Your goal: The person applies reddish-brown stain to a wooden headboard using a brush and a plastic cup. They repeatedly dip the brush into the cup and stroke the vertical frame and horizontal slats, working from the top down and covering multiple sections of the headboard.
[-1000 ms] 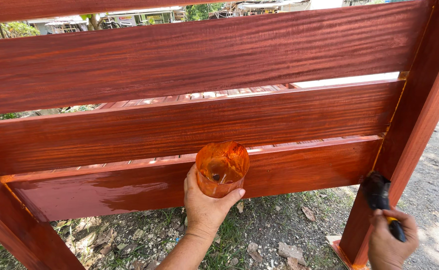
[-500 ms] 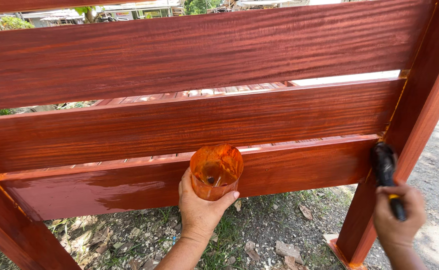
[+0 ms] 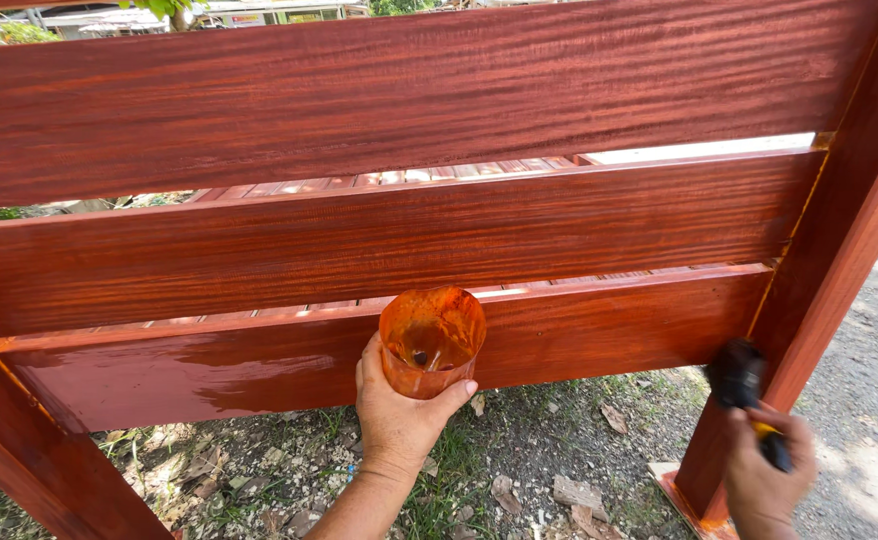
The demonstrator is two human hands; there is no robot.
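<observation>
Brush (image 3: 737, 375) touches post edge (image 3: 809, 290); right hand (image 3: 764, 480) grips it.

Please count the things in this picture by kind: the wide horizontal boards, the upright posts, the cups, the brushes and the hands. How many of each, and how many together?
Wide horizontal boards: 3 (top board, middle board, bottom board)
Upright posts: 2 (left post, right post)
Cups: 1 (orange cup)
Brushes: 1 (brush)
Hands: 2 (left hand, right hand)
Total: 9

Dry leaves (image 3: 614, 418) and grass (image 3: 439, 490) on gravel ground (image 3: 859, 400), buildings (image 3: 229, 15) behind
</observation>
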